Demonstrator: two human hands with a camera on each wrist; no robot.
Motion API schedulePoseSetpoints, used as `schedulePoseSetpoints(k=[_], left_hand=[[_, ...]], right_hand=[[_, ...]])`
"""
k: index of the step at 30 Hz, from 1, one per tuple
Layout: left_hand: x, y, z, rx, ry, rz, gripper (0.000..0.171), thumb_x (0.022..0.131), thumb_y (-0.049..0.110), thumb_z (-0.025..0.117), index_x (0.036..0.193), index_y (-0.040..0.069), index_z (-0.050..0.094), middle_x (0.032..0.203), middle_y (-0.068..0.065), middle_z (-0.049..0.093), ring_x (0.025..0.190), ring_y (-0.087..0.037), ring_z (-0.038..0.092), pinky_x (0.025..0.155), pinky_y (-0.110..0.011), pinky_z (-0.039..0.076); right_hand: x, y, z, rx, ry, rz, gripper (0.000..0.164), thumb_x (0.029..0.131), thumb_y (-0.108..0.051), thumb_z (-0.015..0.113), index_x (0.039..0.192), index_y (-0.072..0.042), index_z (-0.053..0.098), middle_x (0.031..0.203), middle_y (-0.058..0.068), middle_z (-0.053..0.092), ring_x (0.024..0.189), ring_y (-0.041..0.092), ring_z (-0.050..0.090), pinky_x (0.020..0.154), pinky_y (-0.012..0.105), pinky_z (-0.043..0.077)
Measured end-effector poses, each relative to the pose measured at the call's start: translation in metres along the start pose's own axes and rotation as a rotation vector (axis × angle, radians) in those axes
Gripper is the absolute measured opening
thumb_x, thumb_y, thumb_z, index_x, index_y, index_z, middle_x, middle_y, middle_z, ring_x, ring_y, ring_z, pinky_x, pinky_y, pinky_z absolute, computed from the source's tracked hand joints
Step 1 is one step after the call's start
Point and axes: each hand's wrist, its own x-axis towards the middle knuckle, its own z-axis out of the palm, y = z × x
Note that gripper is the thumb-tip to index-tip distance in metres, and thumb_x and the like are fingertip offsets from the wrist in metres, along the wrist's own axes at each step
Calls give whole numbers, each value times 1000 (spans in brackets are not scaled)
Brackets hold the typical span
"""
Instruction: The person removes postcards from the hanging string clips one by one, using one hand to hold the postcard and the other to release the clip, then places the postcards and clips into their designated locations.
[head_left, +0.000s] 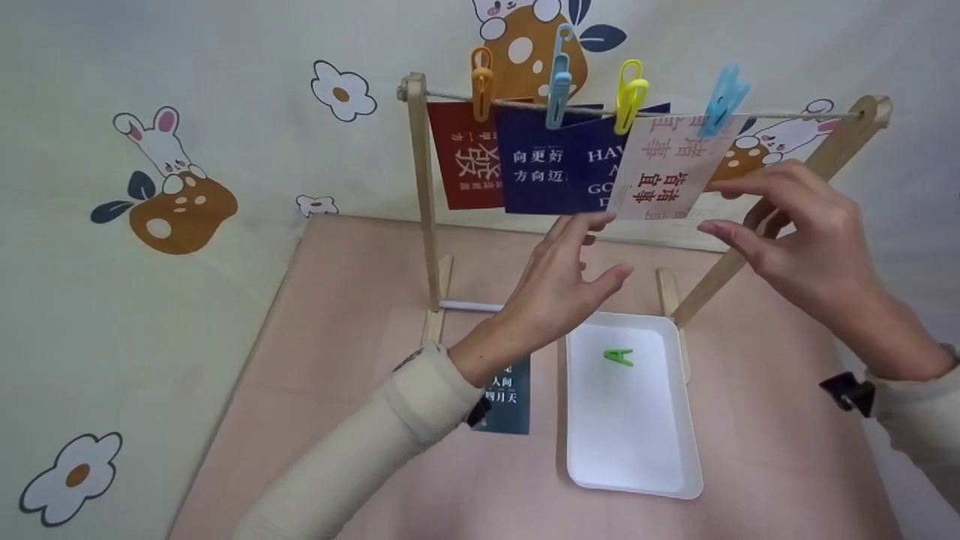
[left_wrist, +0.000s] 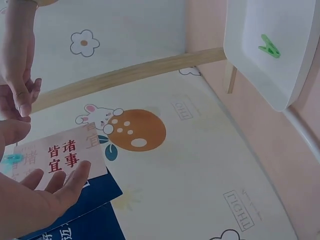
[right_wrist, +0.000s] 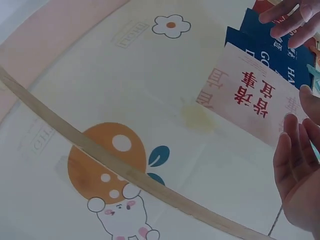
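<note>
A pink card [head_left: 664, 169] with red characters hangs from the line by a light blue clothespin [head_left: 724, 99]. My left hand [head_left: 559, 281], its thumb spread away from the fingers, is just below the card's lower left corner; whether it touches cannot be told. To the right of the card is my right hand [head_left: 806, 229], with a gap between thumb and fingers and nothing in between. Left of the pink card hang dark blue cards [head_left: 551, 176] and a red card [head_left: 469, 169], held by an orange clothespin [head_left: 481, 84], a blue clothespin [head_left: 557, 86] and a yellow clothespin [head_left: 631, 97].
The string [head_left: 795, 115] runs between two wooden posts [head_left: 421, 195]. Below, a white tray [head_left: 626, 450] holds a green clothespin [head_left: 619, 357]. A teal card [head_left: 514, 416] lies on the table [head_left: 345, 375], partly hidden by my left arm. A patterned cloth [head_left: 247, 300] hangs behind.
</note>
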Motion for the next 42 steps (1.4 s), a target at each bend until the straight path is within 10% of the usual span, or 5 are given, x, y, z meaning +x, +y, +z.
schedulePoseSetpoints(k=[4,12,19,42], left_hand=[[7,1,-4,-45,-7,1,62,85,27,65,137,12,34,133,-5,42,120,-16,44,91,-23,48],[22,-9,-7,-179,43,-42,63,85,26,66,138,17,33,138,-2,40,123,-18,46,89,-20,48],[37,-10,-4,-252,156,-84,54,85,22,66,132,12,42,127,-4,53,113,-16,56,83,-17,50],[56,-23,15,-325,189,-146,47,86,26,64,129,14,48,127,0,55,118,-16,50,89,-15,46]], right_hand=[[12,-5,-8,-4,37,-38,42,72,-7,75,112,-6,63,105,10,60,74,-9,44,66,2,37],[40,-11,-23,-19,59,-90,60,78,-12,70,132,-17,46,119,-30,31,66,-14,41,63,2,37],[57,-9,-28,-66,49,-13,60,81,-16,67,135,-28,44,131,-16,43,73,-20,41,68,-1,35],[79,-10,-25,222,-125,350,57,84,-27,62,136,-33,40,134,-6,41,63,-9,58,59,4,47]])
